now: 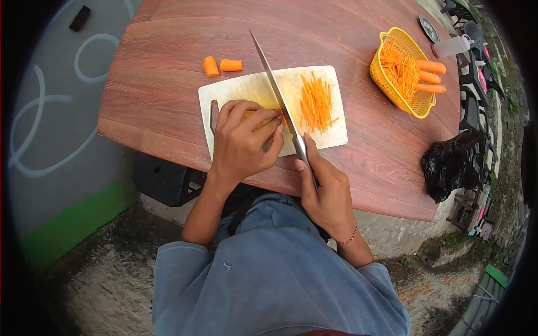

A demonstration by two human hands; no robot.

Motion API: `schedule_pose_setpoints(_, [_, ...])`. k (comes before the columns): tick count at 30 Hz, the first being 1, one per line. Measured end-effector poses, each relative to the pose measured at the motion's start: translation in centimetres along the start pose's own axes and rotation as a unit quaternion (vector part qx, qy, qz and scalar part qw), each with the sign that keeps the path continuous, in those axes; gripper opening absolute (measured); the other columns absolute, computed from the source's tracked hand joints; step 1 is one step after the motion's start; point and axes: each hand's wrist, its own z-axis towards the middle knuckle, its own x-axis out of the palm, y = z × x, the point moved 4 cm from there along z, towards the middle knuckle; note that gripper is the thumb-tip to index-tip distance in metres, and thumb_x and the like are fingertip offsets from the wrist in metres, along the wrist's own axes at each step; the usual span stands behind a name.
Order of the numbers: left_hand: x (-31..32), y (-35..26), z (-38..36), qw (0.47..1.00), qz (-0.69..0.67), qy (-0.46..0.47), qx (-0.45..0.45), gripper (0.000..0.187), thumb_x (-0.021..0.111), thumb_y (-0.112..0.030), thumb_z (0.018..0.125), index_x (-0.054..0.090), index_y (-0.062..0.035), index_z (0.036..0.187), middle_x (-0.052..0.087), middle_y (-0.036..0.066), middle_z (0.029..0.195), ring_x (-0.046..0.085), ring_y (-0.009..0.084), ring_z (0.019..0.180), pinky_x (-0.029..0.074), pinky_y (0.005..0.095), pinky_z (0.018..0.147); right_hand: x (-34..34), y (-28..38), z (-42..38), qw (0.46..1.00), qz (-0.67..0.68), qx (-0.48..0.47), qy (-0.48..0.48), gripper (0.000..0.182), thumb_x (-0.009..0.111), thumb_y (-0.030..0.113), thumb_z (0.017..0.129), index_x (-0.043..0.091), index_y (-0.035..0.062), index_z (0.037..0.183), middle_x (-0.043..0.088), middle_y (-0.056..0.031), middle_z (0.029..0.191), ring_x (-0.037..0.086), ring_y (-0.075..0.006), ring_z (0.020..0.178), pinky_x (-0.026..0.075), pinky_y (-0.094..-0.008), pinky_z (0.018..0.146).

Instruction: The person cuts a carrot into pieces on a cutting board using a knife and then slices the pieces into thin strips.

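A white cutting board (235, 87) lies on the table before me. My left hand (242, 137) is closed over carrot (262, 122) on the board, its fingers curled and covering most of it. The handle of a long knife (273, 81) is gripped in my right hand (326, 187). Its blade slants away across the board, the edge right beside my left fingertips. Thin carrot sticks (318, 103) lie in a pile on the board's right side. Beyond the far left corner, two carrot chunks, one standing (210, 66) and one lying (231, 65), sit on the wood.
On the reddish wooden table (168, 84), a yellow basket (392, 96) at right holds carrot shreds (399, 67) and several carrot pieces (430, 77). Behind it are a squeeze bottle (450, 46) and a round dish (429, 29). A black plastic bag (453, 162) hangs by the right edge.
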Motion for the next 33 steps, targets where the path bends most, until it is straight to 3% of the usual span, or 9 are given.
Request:
schedule_pose_setpoints(3, [-0.1,-0.1,0.1,1.000,0.002,0.003,-0.008,0.010,0.079,-0.007,0.078,0.082,-0.0054,0.088,0.079,0.001,0.102,0.068,0.0246,0.100,0.051,0.0430,0.096,0.0,0.3,-0.3,0.999,-0.031,0.040,0.018,0.047,0.066,0.009,0.106,0.058,-0.0012,0.151,0.070,-0.0233,0.090,0.073,-0.0355,0.077,0.056,-0.0391,0.073])
schedule_pose_setpoints(5, [-0.1,-0.1,0.1,1.000,-0.003,0.002,-0.009,0.010,0.079,-0.007,0.078,0.082,-0.0052,0.087,0.078,0.002,0.101,0.069,0.0248,0.099,0.051,0.0431,0.095,0.1,0.3,-0.7,0.998,-0.063,-0.015,0.004,0.055,0.068,0.009,0.103,0.052,-0.0014,0.155,0.064,-0.0196,0.082,0.067,-0.0388,0.065,0.053,-0.0487,0.060])
schedule_pose_setpoints(15, [-0.1,0.1,0.2,1.000,-0.010,0.005,-0.005,0.010,0.080,-0.012,0.081,0.081,-0.0045,0.087,0.078,0.003,0.100,0.069,0.0248,0.098,0.050,0.0445,0.092,2.0,0.3,1.7,0.991,-0.130,-0.029,-0.022,0.053,0.066,0.016,0.105,0.053,-0.0019,0.153,0.066,-0.0178,0.081,0.065,-0.0376,0.058,0.053,-0.0486,0.052])
schedule_pose_setpoints(18, [0.0,0.1,0.2,1.000,-0.016,-0.005,-0.008,0.010,0.079,-0.012,0.081,0.081,-0.0043,0.088,0.079,0.003,0.101,0.069,0.0246,0.098,0.050,0.0444,0.092,1.7,-0.1,2.9,0.996,-0.084,-0.028,-0.031,0.050,0.065,0.015,0.105,0.055,-0.0023,0.151,0.068,-0.0220,0.084,0.068,-0.0402,0.063,0.054,-0.0492,0.057])
schedule_pose_setpoints(21, [-0.2,-0.2,0.3,1.000,-0.003,0.007,-0.002,0.015,0.080,-0.007,0.079,0.083,-0.0045,0.093,0.078,0.003,0.100,0.068,0.0255,0.099,0.052,0.0416,0.092,0.4,-0.8,2.6,1.000,0.002,0.010,-0.022,0.045,0.065,0.012,0.105,0.058,-0.0031,0.147,0.070,-0.0275,0.088,0.072,-0.0432,0.078,0.055,-0.0484,0.071])
schedule_pose_setpoints(33, [-0.1,-0.3,0.1,1.000,0.008,0.024,0.004,0.019,0.080,-0.008,0.080,0.084,-0.0053,0.098,0.078,0.002,0.105,0.066,0.0253,0.100,0.052,0.0410,0.090,0.1,-0.3,0.5,0.999,0.011,-0.014,-0.032,0.050,0.067,0.008,0.103,0.056,-0.0029,0.151,0.067,-0.0255,0.086,0.070,-0.0425,0.076,0.055,-0.0464,0.069])
